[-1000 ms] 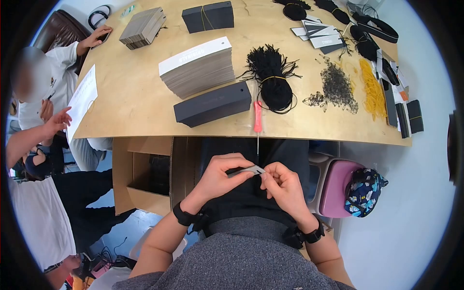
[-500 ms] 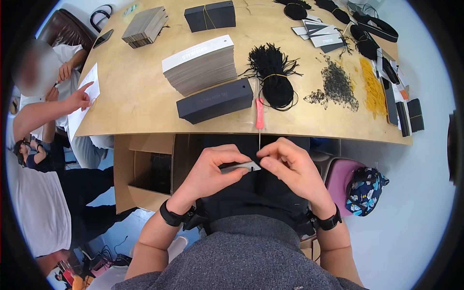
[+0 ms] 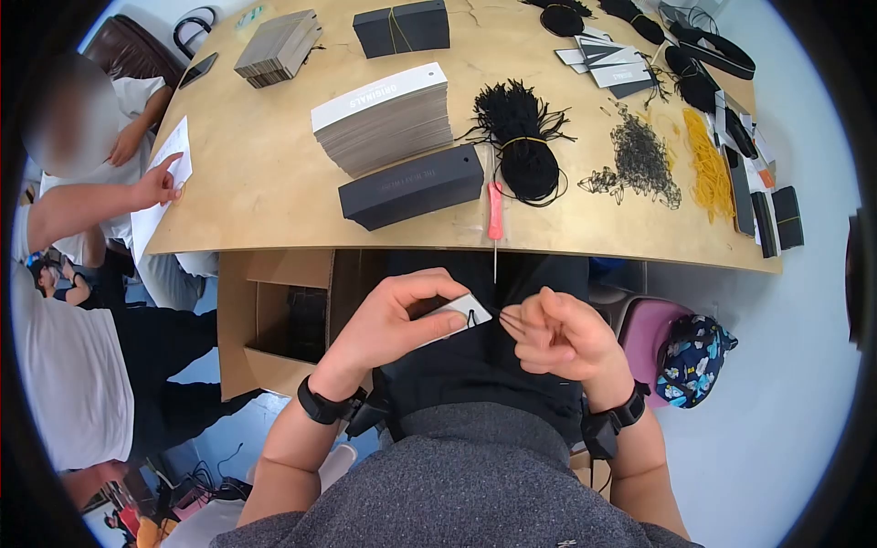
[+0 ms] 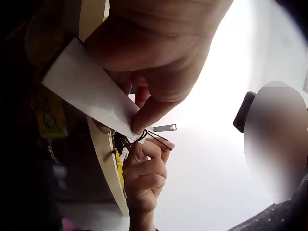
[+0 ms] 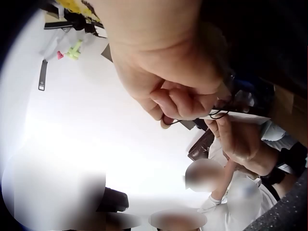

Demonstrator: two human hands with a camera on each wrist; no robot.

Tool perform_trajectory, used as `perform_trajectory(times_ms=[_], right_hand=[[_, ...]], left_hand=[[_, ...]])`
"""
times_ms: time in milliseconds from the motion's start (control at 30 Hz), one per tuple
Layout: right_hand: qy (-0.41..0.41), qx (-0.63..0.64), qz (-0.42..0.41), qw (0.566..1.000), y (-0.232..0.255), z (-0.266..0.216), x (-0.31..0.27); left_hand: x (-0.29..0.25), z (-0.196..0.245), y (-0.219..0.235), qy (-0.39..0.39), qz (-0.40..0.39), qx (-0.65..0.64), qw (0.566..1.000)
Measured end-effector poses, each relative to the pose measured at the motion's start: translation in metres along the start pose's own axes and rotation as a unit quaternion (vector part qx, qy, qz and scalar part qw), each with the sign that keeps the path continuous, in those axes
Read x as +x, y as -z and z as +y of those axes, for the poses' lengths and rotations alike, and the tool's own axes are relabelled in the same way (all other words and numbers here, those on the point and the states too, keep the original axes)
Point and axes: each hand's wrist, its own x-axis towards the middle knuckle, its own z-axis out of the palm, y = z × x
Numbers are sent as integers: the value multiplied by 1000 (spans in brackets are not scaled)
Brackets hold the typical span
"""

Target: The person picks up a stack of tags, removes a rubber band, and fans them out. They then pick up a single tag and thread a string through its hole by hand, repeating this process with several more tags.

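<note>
A pale card tag (image 4: 89, 86) is pinched in my left hand (image 3: 402, 315), between thumb and fingers, above the lap. At the tag's corner a thin black cord (image 4: 140, 138) forms a loop. My right hand (image 3: 566, 336), just right of the tag, has curled fingers gripping the cord's other part, which stretches between the hands. In the right wrist view the cord (image 5: 219, 114) runs from the tag to the fingers of my right hand (image 5: 178, 82). A hook tool with a red handle (image 3: 495, 212) lies at the table edge, its metal shaft sticking out over it.
On the table (image 3: 265, 196) are a stack of white-topped tags (image 3: 388, 119), a dark stack (image 3: 411, 187), a black cord bundle (image 3: 527, 164), a pin pile (image 3: 642, 160) and yellow bands (image 3: 708, 169). An open cardboard box (image 3: 239, 342) stands below left. People are at the left.
My right hand has moved right and slightly down from the tag, its fingers now curled, drawing the cord out. The tag in my left hand has tilted, showing a black loop on its face.
</note>
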Motion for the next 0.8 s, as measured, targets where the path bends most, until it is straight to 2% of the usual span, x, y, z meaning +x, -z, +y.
perform_trajectory(times_ms=[33, 67, 100, 133, 167, 200, 233, 300, 333, 567, 633, 667, 733, 800], right_hand=[[-15, -48, -7, 999, 3, 0, -1], [-21, -164, 35, 986, 5, -2, -2], [-21, -164, 35, 986, 0, 0, -1], [13, -324, 100, 941, -7, 3, 1], [48, -474, 162, 864, -12, 6, 2], [104, -539, 163, 819, -8, 10, 4], [104, -539, 163, 820, -8, 12, 3], [192, -628, 215, 723, -18, 15, 6], [199, -635, 237, 708, -24, 15, 7], [217, -605, 208, 737, -9, 34, 17], [208, -444, 187, 851, -3, 38, 16], [207, -445, 186, 851, -3, 37, 14], [215, -230, 156, 936, -1, 33, 7], [246, -188, 144, 940, 5, 30, 4]], left_hand=[[-1, 3, 0, 22, 6, -35, 999], [-1, 5, 0, 44, 12, -70, 997], [-2, 6, 0, 44, 12, -70, 997], [-2, 8, -1, 47, 16, -69, 996], [-1, 8, -1, 49, 20, -68, 996], [-1, 8, -1, 49, 20, -68, 996], [-1, 8, -1, 52, 22, -64, 996], [-1, 7, -2, 54, 24, -60, 996], [-2, 6, -4, 54, 26, -60, 996], [-4, 1, -6, 44, 49, -36, 997], [-6, 3, -4, 51, 43, -24, 997], [-6, 4, -4, 58, 35, -12, 998], [-8, 3, -4, 58, 30, 2, 998], [-10, 5, -7, 57, 22, 16, 998]])
